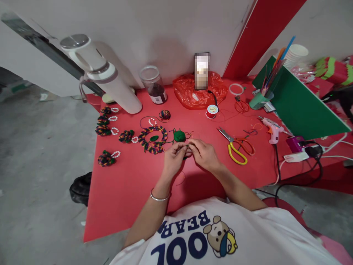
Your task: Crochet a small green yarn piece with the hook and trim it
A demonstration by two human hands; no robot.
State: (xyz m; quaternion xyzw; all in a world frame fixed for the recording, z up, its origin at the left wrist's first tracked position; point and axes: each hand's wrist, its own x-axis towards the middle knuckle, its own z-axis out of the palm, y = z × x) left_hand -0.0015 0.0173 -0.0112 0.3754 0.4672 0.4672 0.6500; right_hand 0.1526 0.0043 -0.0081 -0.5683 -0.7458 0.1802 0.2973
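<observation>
My left hand (175,155) and my right hand (204,154) meet over the table, fingertips pinched together on a small piece of green yarn, mostly hidden by the fingers. Just beyond them sits a ball of green yarn (179,136). To their left lies a multicoloured crocheted strip (162,133) curled into a ring, with a small green leaf shape (154,138) inside it. A multicoloured yarn ball (164,115) rests farther back. Several crocheted flowers with white bead loops, one of them a flower (106,159) near the table's left edge, are set out at left.
Large scissors (231,141) lie right of my hands, near a pink glue gun (273,129) and a power strip (296,157). Behind are a red thread spool (211,111), a red plastic bag (184,94), a phone (202,71), a jar (154,86) and a tall white tumbler (118,86).
</observation>
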